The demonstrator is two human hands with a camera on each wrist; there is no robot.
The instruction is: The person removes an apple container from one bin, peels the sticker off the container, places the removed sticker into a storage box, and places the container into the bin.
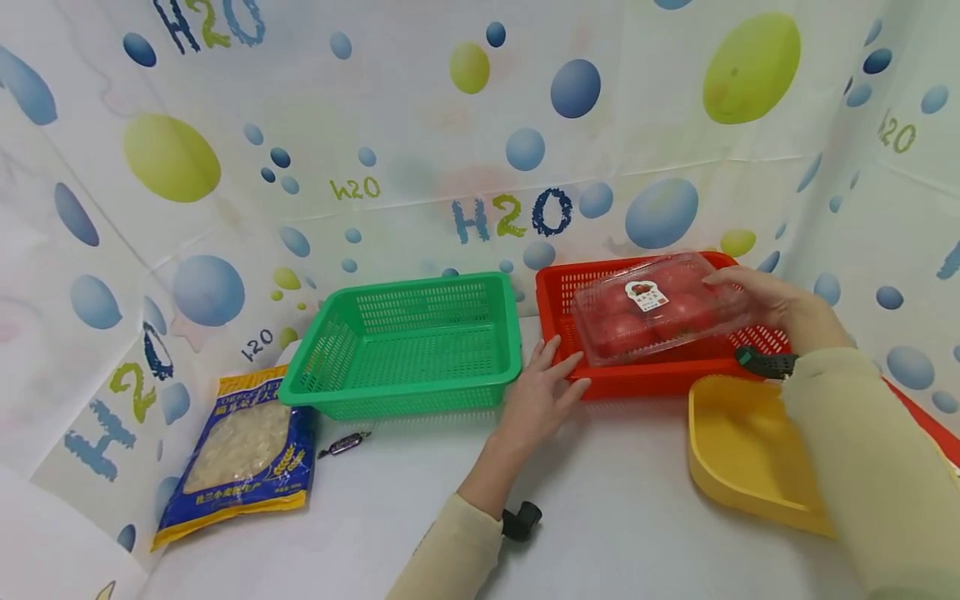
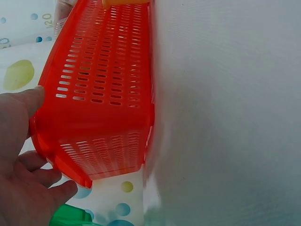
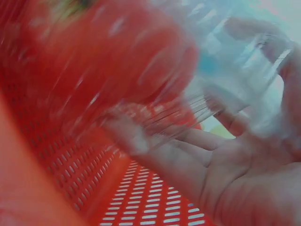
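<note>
My right hand [image 1: 772,298] grips the right end of a clear plastic box of tomatoes [image 1: 611,329] with a white label on its lid. The box tilts over the red slotted basket [image 1: 652,382], its near edge overlapping the front rim in the head view. Blurred red tomatoes [image 3: 127,61] fill much of the right wrist view, with the fingers under the clear plastic. At the basket's front left corner is my left hand [image 1: 534,407], fingers spread. Its thumb [image 2: 34,98] touches the rim in the left wrist view, and the other fingers lie around the corner.
A green basket [image 1: 420,398] stands left of the red one. Further left lies a blue and yellow food bag [image 1: 243,454], with a small dark wrapped candy [image 1: 347,443] beside it. A yellow tray [image 1: 757,454] sits partly under the right sleeve. A patterned sheet hangs behind.
</note>
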